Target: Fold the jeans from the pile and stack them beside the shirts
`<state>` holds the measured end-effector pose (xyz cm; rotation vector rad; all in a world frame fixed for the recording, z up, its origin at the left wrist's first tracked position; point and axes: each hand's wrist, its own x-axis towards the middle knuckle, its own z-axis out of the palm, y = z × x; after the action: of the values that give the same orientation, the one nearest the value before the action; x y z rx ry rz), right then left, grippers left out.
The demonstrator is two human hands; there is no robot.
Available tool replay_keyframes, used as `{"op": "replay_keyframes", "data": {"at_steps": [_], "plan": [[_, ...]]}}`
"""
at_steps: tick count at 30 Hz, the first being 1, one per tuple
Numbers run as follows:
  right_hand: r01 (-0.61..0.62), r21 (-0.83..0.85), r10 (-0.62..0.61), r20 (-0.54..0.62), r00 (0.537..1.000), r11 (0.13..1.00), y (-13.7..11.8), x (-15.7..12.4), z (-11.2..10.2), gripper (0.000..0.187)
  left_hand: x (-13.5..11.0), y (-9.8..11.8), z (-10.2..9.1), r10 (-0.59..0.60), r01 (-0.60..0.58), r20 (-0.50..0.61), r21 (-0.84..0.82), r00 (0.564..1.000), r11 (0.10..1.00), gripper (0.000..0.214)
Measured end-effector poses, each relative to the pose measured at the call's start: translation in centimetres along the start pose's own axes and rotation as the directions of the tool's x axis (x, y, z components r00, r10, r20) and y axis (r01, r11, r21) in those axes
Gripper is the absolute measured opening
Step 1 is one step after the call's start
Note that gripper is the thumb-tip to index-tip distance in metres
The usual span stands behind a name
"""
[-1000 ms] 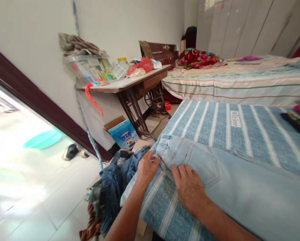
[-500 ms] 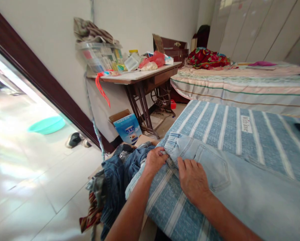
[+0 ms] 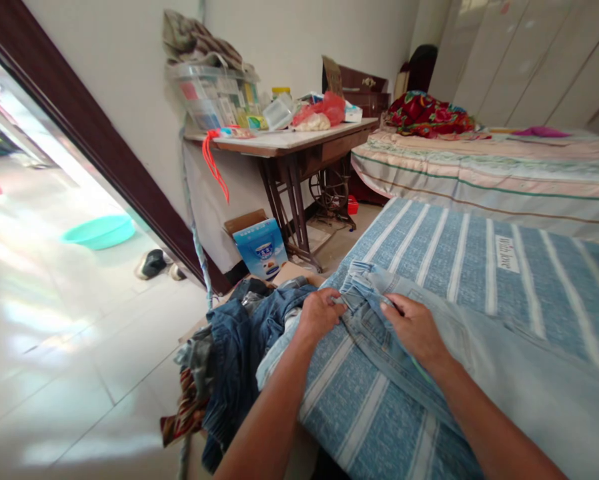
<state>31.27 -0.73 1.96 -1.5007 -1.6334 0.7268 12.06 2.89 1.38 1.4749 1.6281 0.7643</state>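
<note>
Light blue jeans (image 3: 479, 360) lie spread on a blue and white striped bed cover (image 3: 444, 247). My left hand (image 3: 320, 314) is closed on the waistband at the near corner of the bed. My right hand (image 3: 415, 329) pinches the waistband fabric a little to the right, fingers curled on the denim. The jeans' waist is bunched up between the two hands.
A heap of dark denim clothes (image 3: 232, 360) hangs off the bed's left edge. Behind stand a cluttered sewing table (image 3: 289, 143), a blue box (image 3: 260, 249) on the floor, a second bed (image 3: 484, 170) and a teal basin (image 3: 99, 231) outside the doorway.
My right hand lifted from lying flat on the back pocket and now pinches the waistband. The waist of the jeans has bunched and folded over. The camera turned slightly left.
</note>
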Motion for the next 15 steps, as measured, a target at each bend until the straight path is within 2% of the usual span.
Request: {"op": "replay_keyframes", "data": {"at_steps": [4,10,15], "plan": [[-0.077,0.215,0.082,-0.016,0.996,0.974,0.3,0.1,-0.3,0.031,-0.3,0.7,0.1,-0.035,0.036,0.015,-0.051,0.999,0.998,0.015],[-0.186,0.463,0.214,-0.008,0.977,0.867,0.6,0.2,-0.9,0.026,-0.4,1.3,0.1,0.003,0.001,0.027,-0.129,1.000,0.992,0.012],[-0.292,0.633,0.419,-0.057,0.906,0.717,0.5,0.5,-1.9,0.029,0.0,1.0,0.6,0.026,-0.029,-0.021,-0.178,0.999,0.984,0.017]]}}
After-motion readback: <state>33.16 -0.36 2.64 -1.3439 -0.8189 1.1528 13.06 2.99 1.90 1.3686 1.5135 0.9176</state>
